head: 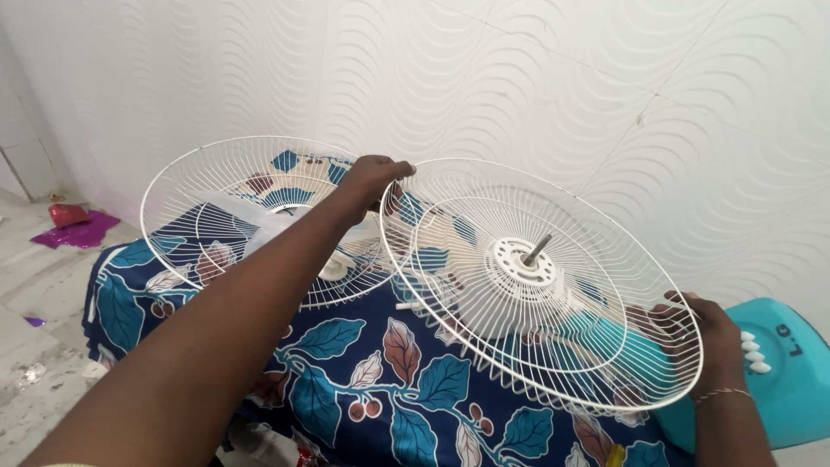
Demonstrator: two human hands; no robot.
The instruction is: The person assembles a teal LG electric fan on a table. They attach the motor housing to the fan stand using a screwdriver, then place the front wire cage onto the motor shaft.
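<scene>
A round white wire fan guard with a white hub and a metal motor shaft poking through its middle is tilted above the table. My left hand grips its far rim at the upper left. My right hand grips the rim at the lower right, partly seen through the wires. A second white wire guard lies to the left, with pale fan blades under it.
The table wears a dark blue cloth with a leaf print. A turquoise fan base with white buttons sits at the right edge. Behind is a white wavy-textured wall. Purple and red foil scraps lie on the floor at left.
</scene>
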